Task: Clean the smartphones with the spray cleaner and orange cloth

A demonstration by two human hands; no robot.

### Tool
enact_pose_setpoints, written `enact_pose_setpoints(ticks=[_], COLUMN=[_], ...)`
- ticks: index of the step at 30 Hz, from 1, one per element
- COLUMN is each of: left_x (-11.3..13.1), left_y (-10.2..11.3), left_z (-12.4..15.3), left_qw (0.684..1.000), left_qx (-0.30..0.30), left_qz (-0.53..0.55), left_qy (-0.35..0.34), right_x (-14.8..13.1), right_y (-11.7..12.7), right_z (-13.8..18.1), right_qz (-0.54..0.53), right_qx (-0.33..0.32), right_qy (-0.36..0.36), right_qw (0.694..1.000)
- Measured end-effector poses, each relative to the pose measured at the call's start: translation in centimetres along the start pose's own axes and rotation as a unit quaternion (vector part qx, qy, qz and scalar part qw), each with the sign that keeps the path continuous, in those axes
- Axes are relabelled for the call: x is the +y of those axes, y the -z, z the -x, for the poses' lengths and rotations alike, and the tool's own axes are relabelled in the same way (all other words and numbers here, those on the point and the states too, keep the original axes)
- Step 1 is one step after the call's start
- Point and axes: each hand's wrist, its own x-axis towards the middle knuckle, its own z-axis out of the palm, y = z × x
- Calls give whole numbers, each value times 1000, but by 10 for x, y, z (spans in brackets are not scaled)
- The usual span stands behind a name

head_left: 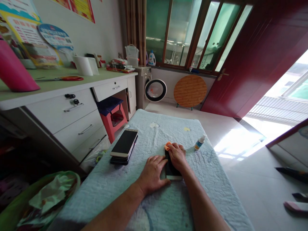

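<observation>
A dark phone [171, 172] lies flat on the light blue padded cloth [154, 199] covering the table. My left hand [154, 171] rests on the phone's left edge, fingers curled against it, pinning it down. My right hand [177, 154] presses an orange cloth [167, 146] onto the upper part of the phone's screen, fingers closed over the cloth. A stack of phones [124, 146] sits to the left, apart from both hands. A small white bottle with a blue label [199, 142] stands to the right of my right hand.
A white desk with drawers [72, 109] runs along the left, a red stool [113, 118] tucked under it. A green bin [45, 199] with rubbish sits at lower left. A washing machine [154, 88] and a round wooden tabletop [190, 90] stand by the far wall.
</observation>
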Motion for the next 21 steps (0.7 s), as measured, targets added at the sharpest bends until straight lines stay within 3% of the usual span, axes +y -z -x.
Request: enact_pose_setpoints(ticks=[11,21], left_x=[7,6], left_y=[-3,-10], left_z=[0,1], left_qw=[999,1000], left_qx=[-18,1], left_qz=[27,-3], left_qy=[-43,-24], right_x=[-6,20], right_y=[2,5], right_z=[1,-2], right_qz=[5,-31], right_qx=[-17,54], right_qy=[0,-45], right_qw=[1000,997])
